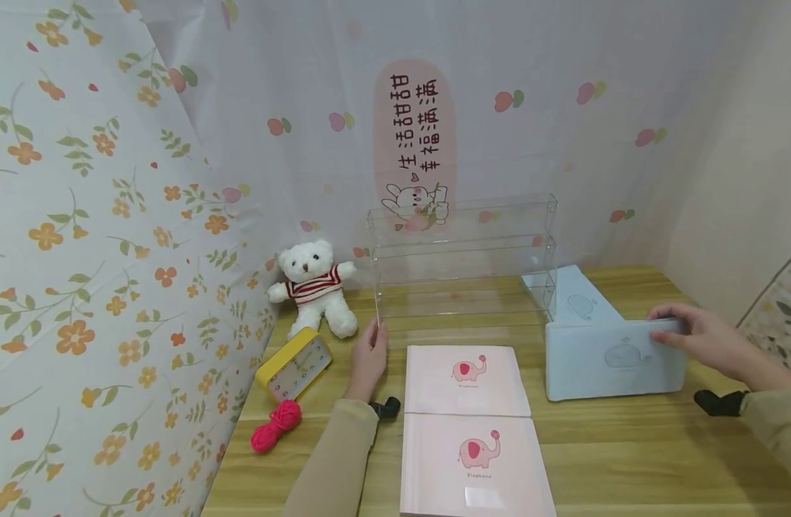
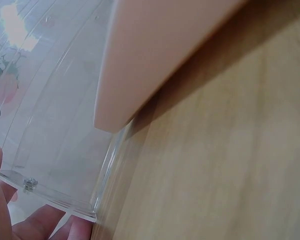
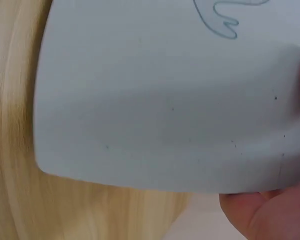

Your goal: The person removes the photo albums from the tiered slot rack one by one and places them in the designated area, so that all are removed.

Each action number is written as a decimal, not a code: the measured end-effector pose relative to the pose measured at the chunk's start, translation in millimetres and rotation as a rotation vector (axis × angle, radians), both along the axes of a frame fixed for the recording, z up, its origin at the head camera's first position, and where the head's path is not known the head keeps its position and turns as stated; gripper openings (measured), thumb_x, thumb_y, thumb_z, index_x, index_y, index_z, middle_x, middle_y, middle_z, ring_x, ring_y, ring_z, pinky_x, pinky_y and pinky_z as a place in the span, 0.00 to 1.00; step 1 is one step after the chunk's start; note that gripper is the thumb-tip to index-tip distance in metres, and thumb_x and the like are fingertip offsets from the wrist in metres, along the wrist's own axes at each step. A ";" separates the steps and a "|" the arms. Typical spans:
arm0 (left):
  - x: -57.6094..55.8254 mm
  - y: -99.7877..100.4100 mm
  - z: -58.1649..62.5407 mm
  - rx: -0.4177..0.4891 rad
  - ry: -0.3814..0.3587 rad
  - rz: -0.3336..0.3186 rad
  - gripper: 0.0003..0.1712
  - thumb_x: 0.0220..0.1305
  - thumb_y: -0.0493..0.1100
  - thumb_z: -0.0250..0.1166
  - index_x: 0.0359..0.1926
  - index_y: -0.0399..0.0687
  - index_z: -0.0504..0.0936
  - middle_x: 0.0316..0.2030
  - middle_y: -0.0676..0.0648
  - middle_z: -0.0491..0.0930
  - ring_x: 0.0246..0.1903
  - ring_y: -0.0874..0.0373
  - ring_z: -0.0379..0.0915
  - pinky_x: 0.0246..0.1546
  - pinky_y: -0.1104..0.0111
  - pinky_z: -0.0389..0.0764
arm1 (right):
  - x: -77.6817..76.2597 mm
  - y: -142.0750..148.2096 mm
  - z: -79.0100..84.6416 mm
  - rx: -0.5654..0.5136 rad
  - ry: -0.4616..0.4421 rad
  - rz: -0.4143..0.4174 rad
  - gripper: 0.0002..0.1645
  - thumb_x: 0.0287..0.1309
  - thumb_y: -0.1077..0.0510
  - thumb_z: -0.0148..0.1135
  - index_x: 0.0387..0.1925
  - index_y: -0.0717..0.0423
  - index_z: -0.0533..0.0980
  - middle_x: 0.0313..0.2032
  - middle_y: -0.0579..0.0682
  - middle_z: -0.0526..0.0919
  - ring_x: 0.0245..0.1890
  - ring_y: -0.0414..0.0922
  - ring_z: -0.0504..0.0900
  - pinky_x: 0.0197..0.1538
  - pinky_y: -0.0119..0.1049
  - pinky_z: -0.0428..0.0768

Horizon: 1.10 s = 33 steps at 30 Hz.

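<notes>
My left hand (image 1: 368, 357) grips the lower left side of a clear plastic tiered rack (image 1: 463, 262), which stands upright. In the left wrist view, the fingers (image 2: 40, 222) lie along the clear side panel (image 2: 52, 197). At the right, my right hand (image 1: 702, 339) pinches the upper right edge of a light blue booklet (image 1: 589, 370) with a whale drawing, held up on its long side. Behind it, another light blue whale booklet (image 1: 579, 294) lies partly hidden beside the rack. Two pink elephant booklets (image 1: 434, 380) (image 1: 434, 459) lie in front of the rack.
To the left sit a white teddy bear (image 1: 321, 298) in a striped top, a yellow clock (image 1: 295, 364) and a bundle of pink yarn (image 1: 275, 426). A patterned curtain (image 1: 292, 93) hangs behind the wooden table (image 1: 615, 459), another at the left.
</notes>
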State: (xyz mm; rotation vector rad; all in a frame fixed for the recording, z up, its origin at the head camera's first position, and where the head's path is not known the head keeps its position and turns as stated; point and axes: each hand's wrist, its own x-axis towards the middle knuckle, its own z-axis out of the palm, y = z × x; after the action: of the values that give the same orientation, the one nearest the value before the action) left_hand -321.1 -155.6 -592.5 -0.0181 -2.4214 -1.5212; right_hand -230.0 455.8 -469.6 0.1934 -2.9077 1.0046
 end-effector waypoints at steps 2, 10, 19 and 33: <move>-3.5 -1.0 -4.5 0.010 -0.004 0.000 0.33 0.83 0.70 0.55 0.78 0.63 0.78 0.67 0.47 0.87 0.66 0.52 0.84 0.66 0.50 0.85 | -1.4 -1.4 0.3 0.046 0.003 0.001 0.20 0.73 0.53 0.74 0.57 0.60 0.81 0.52 0.38 0.85 0.44 0.13 0.66 0.39 0.20 0.72; 8.4 4.7 11.7 -0.012 0.033 0.001 0.34 0.85 0.66 0.55 0.78 0.55 0.78 0.66 0.40 0.87 0.64 0.43 0.85 0.63 0.47 0.86 | -3.6 -9.2 -10.2 0.112 0.125 0.038 0.20 0.58 0.56 0.85 0.51 0.51 0.88 0.48 0.33 0.89 0.47 0.05 0.61 0.42 0.16 0.67; 2.9 2.0 5.8 0.014 -0.006 -0.013 0.34 0.84 0.70 0.54 0.78 0.60 0.78 0.68 0.44 0.86 0.67 0.46 0.83 0.67 0.46 0.84 | 0.8 -11.7 -21.7 0.097 -0.068 0.017 0.23 0.65 0.53 0.80 0.59 0.54 0.86 0.65 0.72 0.83 0.64 0.59 0.79 0.48 0.29 0.71; 2.0 1.2 2.4 -0.001 0.011 0.004 0.35 0.85 0.69 0.53 0.79 0.59 0.78 0.68 0.43 0.86 0.66 0.47 0.84 0.65 0.49 0.86 | 0.4 -13.5 -50.9 0.058 -0.185 0.058 0.22 0.64 0.61 0.77 0.59 0.58 0.85 0.69 0.79 0.76 0.71 0.82 0.67 0.66 0.80 0.67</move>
State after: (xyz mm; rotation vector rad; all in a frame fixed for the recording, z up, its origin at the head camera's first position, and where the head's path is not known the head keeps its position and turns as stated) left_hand -319.2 -154.5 -590.1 -0.0225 -2.4120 -1.5144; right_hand -229.6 442.3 -520.5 0.1986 -3.1175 0.9975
